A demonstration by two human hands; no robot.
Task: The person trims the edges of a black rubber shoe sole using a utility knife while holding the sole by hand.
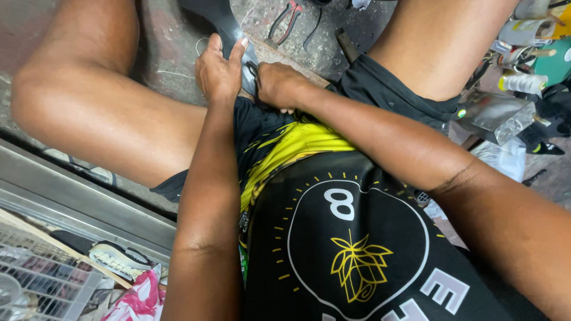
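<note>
A dark shoe sole is held between the knees of a seated person, close to the lap. The left hand is laid on the left side of the sole, with the fingers curled over its edge and the thumb stretched up along its dark surface, so the sole is gripped firmly. The right hand is closed into a loose fist just beside the sole, at its lower end; something thin and dark is pinched there (a thread or a small tool, it cannot be told which). The two hands are nearly touching each other.

Under the sole, a piece of wooden board is seen on the grey concrete floor. Pliers with red handles are lying further away on the floor, well apart from the hands. A thin white thread is seen near the left hand.

On the right side, a clear plastic bag and some bottles are gathered. On the lower left, a metal rail and a wire basket are visible, with a pink cloth beside them.
</note>
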